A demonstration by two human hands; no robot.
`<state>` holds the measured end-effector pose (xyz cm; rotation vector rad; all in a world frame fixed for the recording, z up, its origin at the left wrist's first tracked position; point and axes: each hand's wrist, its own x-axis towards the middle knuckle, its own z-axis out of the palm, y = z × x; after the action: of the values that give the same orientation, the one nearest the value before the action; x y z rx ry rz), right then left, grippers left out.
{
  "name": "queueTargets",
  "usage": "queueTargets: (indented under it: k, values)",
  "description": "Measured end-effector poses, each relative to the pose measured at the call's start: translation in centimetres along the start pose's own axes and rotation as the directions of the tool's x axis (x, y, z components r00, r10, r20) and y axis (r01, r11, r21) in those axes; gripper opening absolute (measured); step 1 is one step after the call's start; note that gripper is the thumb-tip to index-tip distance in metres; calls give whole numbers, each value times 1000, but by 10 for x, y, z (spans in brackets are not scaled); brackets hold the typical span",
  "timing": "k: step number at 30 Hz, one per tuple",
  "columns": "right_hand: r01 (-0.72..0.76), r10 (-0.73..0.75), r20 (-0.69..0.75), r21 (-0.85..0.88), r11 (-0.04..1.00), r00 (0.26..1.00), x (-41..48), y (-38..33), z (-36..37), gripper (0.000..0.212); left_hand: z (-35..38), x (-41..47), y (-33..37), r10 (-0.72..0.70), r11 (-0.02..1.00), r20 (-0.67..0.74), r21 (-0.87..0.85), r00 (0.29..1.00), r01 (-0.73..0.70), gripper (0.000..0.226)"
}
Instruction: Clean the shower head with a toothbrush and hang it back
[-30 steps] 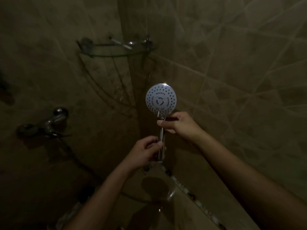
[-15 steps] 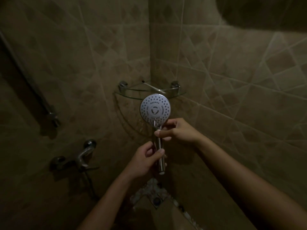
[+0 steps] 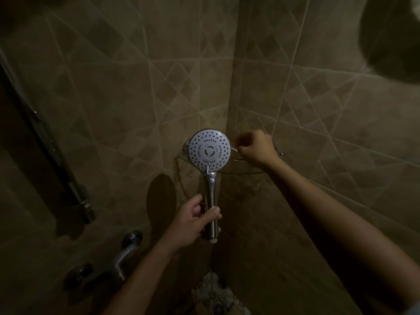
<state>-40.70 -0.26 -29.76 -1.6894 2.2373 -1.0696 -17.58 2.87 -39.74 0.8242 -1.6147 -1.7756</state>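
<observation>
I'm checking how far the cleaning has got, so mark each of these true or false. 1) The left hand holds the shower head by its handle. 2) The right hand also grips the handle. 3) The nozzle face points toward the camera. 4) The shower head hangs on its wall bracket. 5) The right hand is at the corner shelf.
1) The left hand holds the shower head by its handle: true.
2) False: the right hand is off the handle, up beside the head.
3) True.
4) False: it is held in the air.
5) True: it reaches at the glass corner shelf, closed on a thin pale item.
</observation>
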Motion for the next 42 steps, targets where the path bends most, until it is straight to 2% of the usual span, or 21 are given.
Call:
queueTargets:
  k: [3, 5, 9, 17, 19, 22, 24, 26, 29, 32, 34, 38, 40, 42]
  values:
    - [-62, 79, 62, -238, 969, 995, 30, 9, 7, 30, -11, 13, 2, -7, 1000, 24, -8, 1000, 8, 22]
    - [-122, 156, 79, -326, 937, 985, 48, 21, 13, 29, -19, 18, 2, -16, 1000, 45, -5, 999, 17, 24]
    - [-184, 217, 68, -327, 927, 974, 68, 35, 25, 19, -31, 23, -3, -42, 999, 73, 28, 996, 40, 34]
    - [-85, 166, 191, -370, 925, 968, 75, 39, 29, 25, -30, 33, -6, -49, 998, 42, -31, 998, 50, 29]
    - [-69, 126, 154, -332, 941, 980, 71, 36, 22, 28, -27, 34, -9, -53, 998, 42, -32, 998, 54, 35]
    - [-56, 60, 11, -214, 975, 998, 63, 32, 3, 25, -16, 34, -10, -56, 998, 55, -26, 997, 57, 35]
    - [-108, 108, -14, 9, 994, 994, 51, 30, -13, 19, -5, 32, -10, -50, 998, 92, -31, 995, 53, 31]
    - [-141, 145, 2, 248, 958, 989, 33, 31, -32, 11, 11, 29, -8, -44, 998, 140, -37, 989, 49, 29]
    - [-113, 115, 19, 411, 905, 993, -4, 34, -62, 17, 41, 23, -9, -15, 999, 190, -34, 982, 22, 30]
    - [-76, 77, 14, 425, 902, 997, -54, 50, -89, 20, 79, 18, -17, -7, 1000, 223, -16, 975, 11, 41]
    - [-89, 102, -10, 400, 912, 995, -88, 69, -100, 21, 105, 13, -26, -26, 999, 252, -14, 967, 31, 47]
    - [-116, 163, -141, 296, 948, 976, -151, 117, -126, 21, 165, -3, -44, -91, 992, 293, -60, 952, 113, 42]
    - [-132, 171, -127, 267, 955, 977, -180, 140, -138, 19, 192, -8, -56, -143, 980, 283, -97, 948, 177, 42]
    - [-160, 185, -68, 272, 949, 980, -211, 164, -148, 19, 221, -12, -69, -193, 975, 247, -63, 950, 214, 40]
